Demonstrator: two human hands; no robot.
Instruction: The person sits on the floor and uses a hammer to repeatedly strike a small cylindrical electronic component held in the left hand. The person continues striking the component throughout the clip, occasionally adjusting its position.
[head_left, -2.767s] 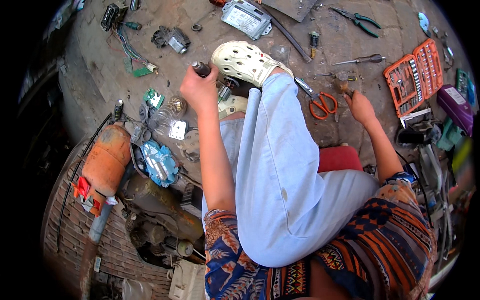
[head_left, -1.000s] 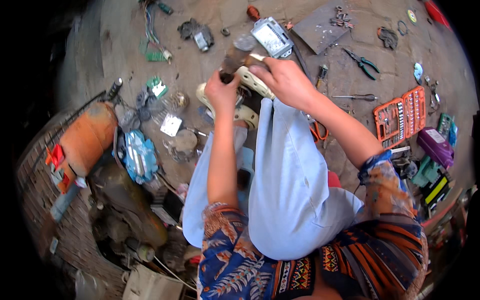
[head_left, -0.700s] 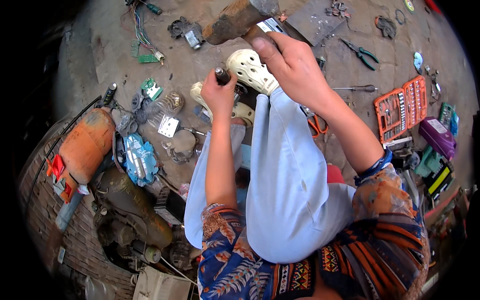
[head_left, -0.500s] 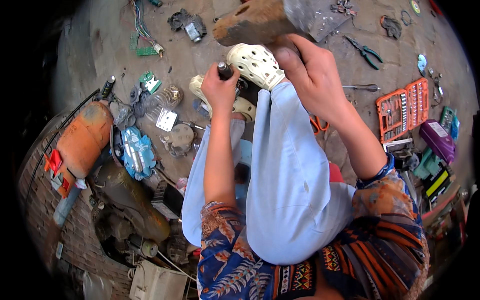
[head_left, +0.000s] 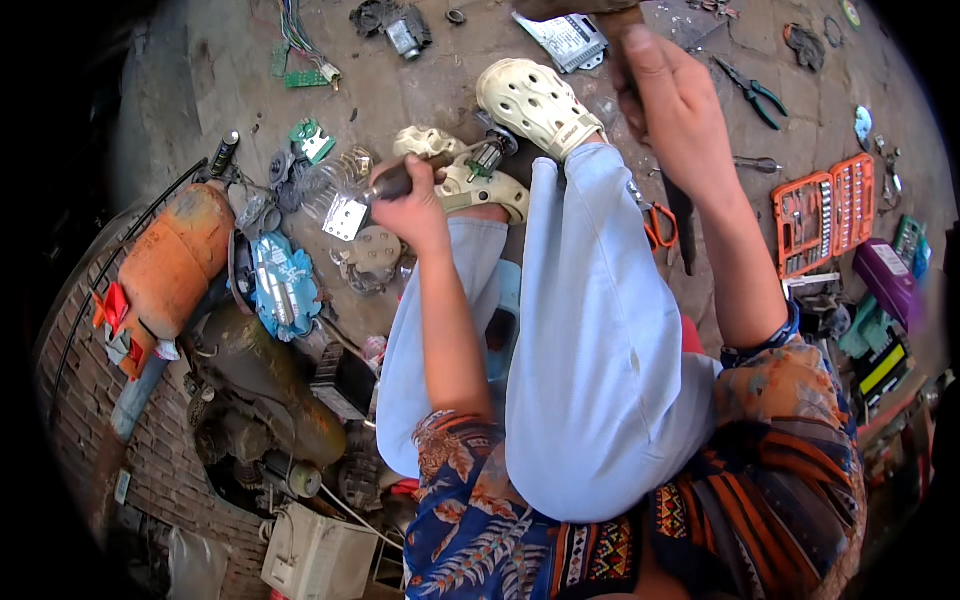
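Observation:
My left hand (head_left: 412,215) is closed around a dark-handled tool (head_left: 392,182) that looks like a screwdriver or chisel. The tool is tilted, and its shank runs right toward a small motor rotor (head_left: 487,158) with green and metal parts. That rotor lies between my cream clogs (head_left: 535,105); whether the tool touches it I cannot tell. My right hand (head_left: 680,115) grips a hammer (head_left: 683,215) by its wooden handle, raised above the floor. Its rusty head is partly cut off by the top edge of the view.
A silver metal box (head_left: 565,40) lies beyond my feet. To the right are pliers (head_left: 752,92), orange-handled scissors (head_left: 660,228) and an open orange socket set (head_left: 825,215). A clear plastic bottle (head_left: 335,190), an orange tank (head_left: 178,240) and a blue bag (head_left: 285,285) are on the left.
The hammer has lifted up and to the right, uncovering the silver box. My left hand has shifted left and down, tipping the tool from upright to slanted; the rotor is now in plain sight.

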